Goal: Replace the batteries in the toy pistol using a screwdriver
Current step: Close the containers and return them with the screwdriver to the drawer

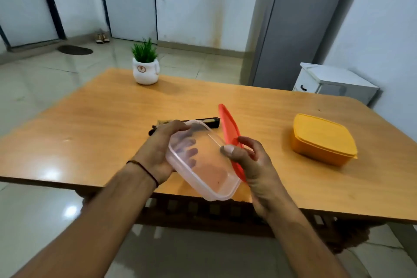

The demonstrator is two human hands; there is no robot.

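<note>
Table [90, 124] — potted plant [145, 67], yellow box [322, 139], toy pistol [212, 123]

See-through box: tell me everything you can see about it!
The see-through box looks like clear plastic, rectangular with rounded corners and a thick rim. Lid off, it is tilted above the table's near edge. The left hand grips it, fingers showing through; the right hand's thumb touches its rim beside the red lid.

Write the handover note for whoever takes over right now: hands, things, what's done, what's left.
Left hand grips the clear container, tilted above the table. Right hand holds its red lid, off. Toy pistol lies on the table behind them, untouched. Yellow box is to the right, shut. No screwdriver or batteries in view. Done: lid off only. Left: find tools, unscrew, swap batteries, close.
</note>
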